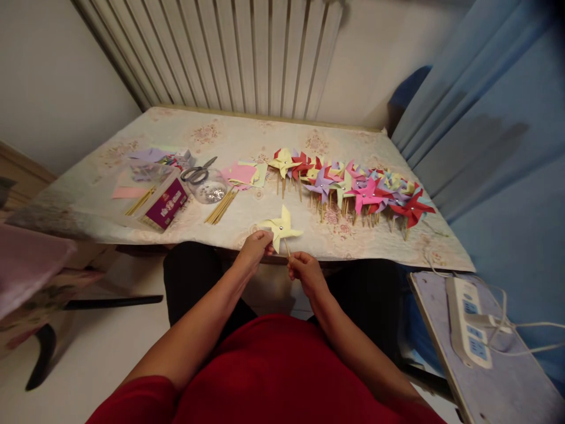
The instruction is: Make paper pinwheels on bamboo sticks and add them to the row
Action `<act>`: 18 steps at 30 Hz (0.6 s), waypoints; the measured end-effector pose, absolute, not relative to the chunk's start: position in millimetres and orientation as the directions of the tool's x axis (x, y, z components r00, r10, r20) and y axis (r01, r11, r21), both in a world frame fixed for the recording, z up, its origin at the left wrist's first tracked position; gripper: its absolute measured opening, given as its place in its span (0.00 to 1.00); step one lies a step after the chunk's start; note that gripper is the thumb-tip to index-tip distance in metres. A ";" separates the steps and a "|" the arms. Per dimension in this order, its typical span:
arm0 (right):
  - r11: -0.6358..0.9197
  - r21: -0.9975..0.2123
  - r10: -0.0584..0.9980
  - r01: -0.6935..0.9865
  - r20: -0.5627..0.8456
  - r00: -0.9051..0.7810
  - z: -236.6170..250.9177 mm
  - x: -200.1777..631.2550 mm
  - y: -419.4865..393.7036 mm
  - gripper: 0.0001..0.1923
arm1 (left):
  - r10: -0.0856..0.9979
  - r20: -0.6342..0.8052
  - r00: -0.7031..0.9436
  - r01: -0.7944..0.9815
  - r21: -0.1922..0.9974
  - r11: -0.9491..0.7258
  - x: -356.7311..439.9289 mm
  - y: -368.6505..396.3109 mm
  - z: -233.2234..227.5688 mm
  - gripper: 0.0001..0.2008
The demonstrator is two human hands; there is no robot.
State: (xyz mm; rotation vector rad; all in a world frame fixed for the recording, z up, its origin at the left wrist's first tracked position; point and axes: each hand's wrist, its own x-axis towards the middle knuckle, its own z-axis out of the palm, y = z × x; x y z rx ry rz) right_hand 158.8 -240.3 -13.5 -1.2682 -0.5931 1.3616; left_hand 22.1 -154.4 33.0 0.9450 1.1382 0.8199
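Head view: a pale yellow pinwheel (pixel 281 227) with a silver pin at its hub sits at the table's (pixel 265 132) near edge. The right hand (pixel 305 272) pinches its stick from five o'clock; the left hand (pixel 255 246), fingers closed, nips a vane at nine o'clock. Holding the vane lightly should avoid creasing it. Finished pinwheels (pixel 353 185) lie toward two o'clock, scissors (pixel 198 172) toward ten.

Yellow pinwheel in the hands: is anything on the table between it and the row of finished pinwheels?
Nothing visible. The yellow pinwheel, held by the left hand and right hand, has bare tablecloth between it and the row of pinwheels.
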 end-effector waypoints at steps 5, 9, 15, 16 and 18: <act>-0.239 -0.899 0.924 -0.367 -0.327 0.200 -14.9 157.9 -240.8 0.11 | 0.890 -0.381 0.249 -0.087 0.907 0.412 23.1 -156.2 35.2 0.11; -0.243 -0.898 0.923 -0.367 -0.330 0.197 -16.1 157.6 -240.7 0.11 | 0.885 -0.382 0.265 -0.104 0.901 0.420 25.3 -158.4 36.4 0.11; -0.247 -0.899 0.925 -0.362 -0.330 0.190 -17.1 156.7 -241.4 0.11 | 0.872 -0.395 0.290 -0.122 0.888 0.443 29.4 -160.5 38.0 0.12; -0.249 -0.899 0.924 -0.361 -0.332 0.189 -17.0 156.4 -241.6 0.11 | 0.870 -0.395 0.296 -0.126 0.887 0.445 30.0 -160.5 37.8 0.12; -0.250 -0.897 0.924 -0.363 -0.334 0.187 -16.8 155.8 -241.9 0.11 | 0.867 -0.392 0.307 -0.135 0.884 0.447 31.1 -160.5 36.7 0.12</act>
